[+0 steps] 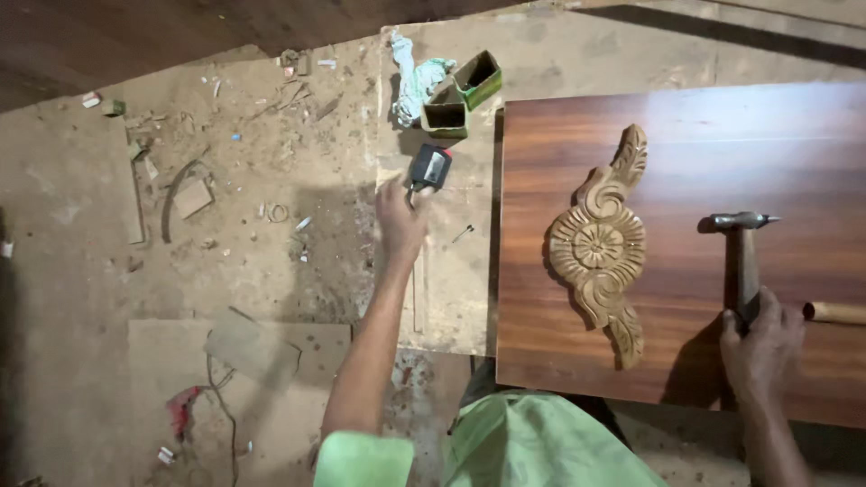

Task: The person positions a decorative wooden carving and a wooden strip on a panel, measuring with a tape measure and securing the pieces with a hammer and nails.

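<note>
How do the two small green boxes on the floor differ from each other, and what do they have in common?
The nearer green box looks dull and dusty; the farther green box is brighter green. The nearer one sits square to the view, the farther one is turned at an angle. The farther one touches a crumpled cloth. Both are open, with dark insides, and touch each other.

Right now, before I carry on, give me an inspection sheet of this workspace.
Surface: dusty floor; glossy brown wood panel lying flat.
Job's things: carved wooden ornament on the panel; hammer head up.
Clutter: two open green boxes, crumpled rag, wood scraps, small black box.
Grippers: left hand reaching by the black box; right hand gripping the hammer handle.
Cables: thin wire on the floor.
Surroundings: green garment at bottom edge.
</note>
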